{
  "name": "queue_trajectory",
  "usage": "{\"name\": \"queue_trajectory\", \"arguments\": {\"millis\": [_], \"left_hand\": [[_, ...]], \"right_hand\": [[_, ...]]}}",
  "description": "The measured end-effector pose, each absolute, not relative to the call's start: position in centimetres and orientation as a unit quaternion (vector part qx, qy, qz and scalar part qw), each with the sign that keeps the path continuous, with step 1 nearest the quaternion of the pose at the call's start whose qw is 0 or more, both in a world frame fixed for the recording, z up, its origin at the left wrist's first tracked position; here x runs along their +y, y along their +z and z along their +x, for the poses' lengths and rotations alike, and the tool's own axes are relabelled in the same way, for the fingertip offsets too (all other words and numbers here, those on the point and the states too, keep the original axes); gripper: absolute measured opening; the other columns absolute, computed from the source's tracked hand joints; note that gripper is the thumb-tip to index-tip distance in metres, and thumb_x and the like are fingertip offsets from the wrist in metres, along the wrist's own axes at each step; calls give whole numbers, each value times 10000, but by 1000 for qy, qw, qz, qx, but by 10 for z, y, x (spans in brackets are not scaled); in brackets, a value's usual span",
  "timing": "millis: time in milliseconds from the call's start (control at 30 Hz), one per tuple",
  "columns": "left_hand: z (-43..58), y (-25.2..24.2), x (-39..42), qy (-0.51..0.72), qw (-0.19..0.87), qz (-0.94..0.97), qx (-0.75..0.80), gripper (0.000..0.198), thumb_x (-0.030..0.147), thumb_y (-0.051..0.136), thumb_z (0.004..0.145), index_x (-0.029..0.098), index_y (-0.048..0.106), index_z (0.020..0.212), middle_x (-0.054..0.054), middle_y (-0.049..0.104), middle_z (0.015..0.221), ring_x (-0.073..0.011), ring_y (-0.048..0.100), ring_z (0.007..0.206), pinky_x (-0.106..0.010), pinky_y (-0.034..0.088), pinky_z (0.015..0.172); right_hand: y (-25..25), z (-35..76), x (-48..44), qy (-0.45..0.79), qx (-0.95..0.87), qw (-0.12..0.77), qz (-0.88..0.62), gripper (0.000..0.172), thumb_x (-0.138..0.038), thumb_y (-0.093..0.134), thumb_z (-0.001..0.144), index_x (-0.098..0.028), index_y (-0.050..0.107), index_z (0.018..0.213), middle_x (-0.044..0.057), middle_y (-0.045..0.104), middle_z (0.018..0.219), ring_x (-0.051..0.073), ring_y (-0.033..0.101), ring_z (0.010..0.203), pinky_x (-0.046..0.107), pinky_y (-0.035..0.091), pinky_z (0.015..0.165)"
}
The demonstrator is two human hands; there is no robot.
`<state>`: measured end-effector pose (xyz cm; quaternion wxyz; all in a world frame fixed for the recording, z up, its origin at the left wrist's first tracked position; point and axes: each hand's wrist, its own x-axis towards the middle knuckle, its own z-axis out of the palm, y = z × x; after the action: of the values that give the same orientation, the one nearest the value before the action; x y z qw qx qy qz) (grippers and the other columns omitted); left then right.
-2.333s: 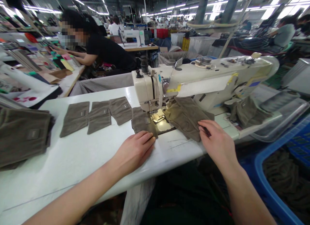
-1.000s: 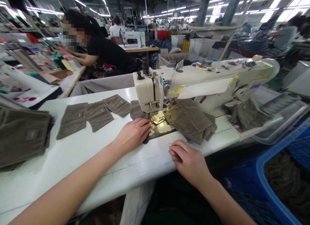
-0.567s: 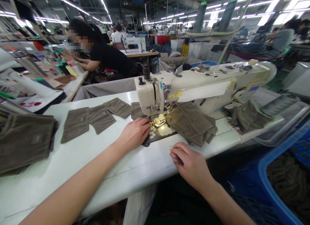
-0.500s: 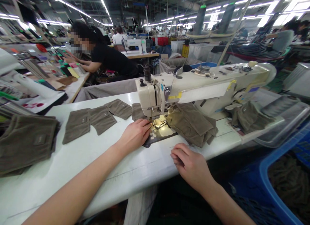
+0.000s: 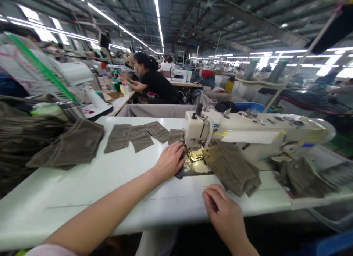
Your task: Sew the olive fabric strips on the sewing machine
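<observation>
Olive-brown fabric fills the middle of my feed. One small fabric panel [image 5: 175, 137] lies against the left side of the sewing machine head [image 5: 248, 128], close to the presser foot [image 5: 195, 157]. The machine body and the glare on the bed hide how far the panel reaches under it, so I can't tell.

The left hand [image 5: 170, 162] rests just left of the foot, its fingers closed together and lying flat, not pinching anything. Beneath them is a dark mottled piece [image 5: 190, 170], too washed out by light for me to name. The right hand [image 5: 224, 208] sits at the front edge of the white sewing table [image 5: 63, 197], its fingers loosely curled around nothing. It is just in front of a folded heap of olive-brown fabric [image 5: 231, 169] lying to the right of the foot.

Three more panels [image 5: 140, 137] lie side by side on the tabletop to the left of the machine, each with a small tag. Beyond them, at the table's left end, sits a larger stack of the same fabric [image 5: 66, 144]. Another bunch of fabric [image 5: 303, 178] lies at the far right, behind the machine's end. Farther off, a co-worker in a black top [image 5: 158, 86] leans over a separate bench.
</observation>
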<state>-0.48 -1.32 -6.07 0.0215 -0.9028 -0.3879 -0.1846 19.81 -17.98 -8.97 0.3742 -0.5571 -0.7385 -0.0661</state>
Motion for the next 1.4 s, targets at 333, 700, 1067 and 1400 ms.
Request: {"name": "queue_trajectory", "arguments": {"millis": [333, 700, 1067, 1400], "left_hand": [[-53, -46, 1, -98, -21, -832, -545, 661, 563, 537, 949, 142, 526, 1459, -225, 417, 1564, -379, 348, 1478, -542, 314, 1187], [-122, -35, -128, -115, -116, -890, -426, 631, 425, 682, 879, 228, 520, 1456, -161, 414, 1584, -361, 332, 1489, -641, 277, 1198], [-106, -72, -179, -234, 12, -924, -303, 197, 172, 534, 981, 178, 666, 1126, -100, 729, 1146, -253, 662, 1081, -408, 583, 911], [-92, -23, -140, -174, 51, -886, -428, 194, 111, 498, 970, 146, 669, 1053, -118, 695, 1080, -252, 644, 975, -395, 590, 802]], "right_hand": [[-92, 150, -143, -14, -805, 397, -441, 212, -230, 417, 1007, -232, 616, 933, 28, 686, 862, 126, 680, 671, 180, 514, 598], [-58, 95, -87, 11, -776, 272, -569, 284, -127, 458, 958, -213, 659, 1141, 108, 703, 1193, 206, 728, 966, 294, 573, 781], [-27, 98, -80, 33, -748, 90, -657, 48, -181, 607, 936, -190, 648, 957, 79, 687, 1024, 179, 691, 818, 263, 422, 653], [30, 48, -19, -5, -792, 80, -605, 215, -238, 414, 1055, -189, 595, 1160, 98, 690, 1116, 225, 670, 1031, 343, 487, 840]]}}
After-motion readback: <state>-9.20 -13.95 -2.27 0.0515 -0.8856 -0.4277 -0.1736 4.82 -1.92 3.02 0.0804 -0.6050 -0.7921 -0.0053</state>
